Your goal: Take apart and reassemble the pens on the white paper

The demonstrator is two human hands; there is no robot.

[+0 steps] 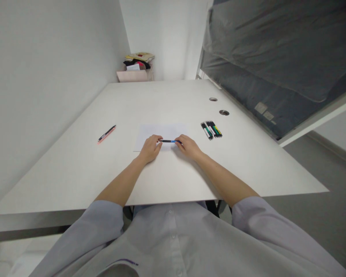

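Note:
A slim blue and black pen (167, 141) lies level between my two hands, above a white sheet of paper (144, 132). My left hand (151, 148) pinches its left end between thumb and fingers. At the other end, my right hand (188, 147) grips the pen near its blue part. Both hands are closed, and my wrists are low over the white table. Parts of the pen's two ends are hidden by my fingertips.
To the right lies a row of several pens (211, 130) in black, green, white and yellow. On the left are a dark pen (106, 133) and a pink strip beside it. A pink box (132, 76) with cloth items stands at the far edge. Two round grommets (224, 112) sit near a grey-covered panel (276, 57).

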